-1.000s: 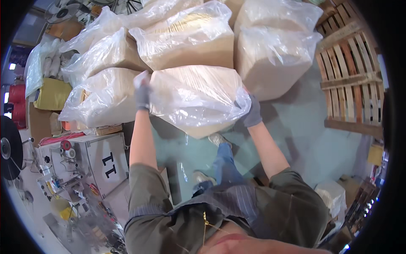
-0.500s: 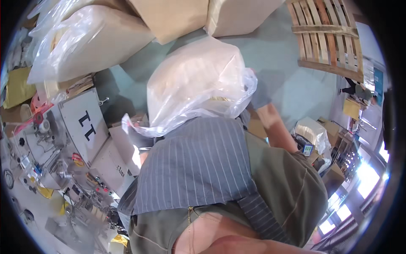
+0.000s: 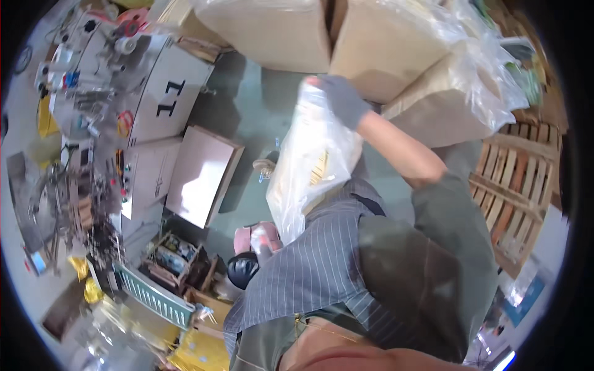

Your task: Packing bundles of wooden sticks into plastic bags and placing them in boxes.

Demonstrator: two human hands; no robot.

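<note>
A clear plastic bag (image 3: 291, 179) hangs upright in front of my striped apron. Pale, yellowish contents show dimly through its film; I cannot make out what they are. My right hand (image 3: 345, 102), in a grey glove, is closed on the bag's upper far corner, with the arm stretched forward. At the bag's lower near end, my left hand (image 3: 266, 242) is also gloved and closed on the film, partly hidden by the bag and apron.
Large tan blocks in plastic (image 3: 383, 52) stand across the far side. A wooden pallet (image 3: 513, 185) is at the right. To the left are a white machine cabinet (image 3: 170, 93), a leaning white panel (image 3: 204, 176) and a green crate (image 3: 154, 297). A pink-topped item (image 3: 247, 236) lies low by my left hand.
My body has turned toward the right, so the cabinet and blocks shift in view. The bag has gone from wide and bulky to narrow and upright, with my right hand raised farther out.
</note>
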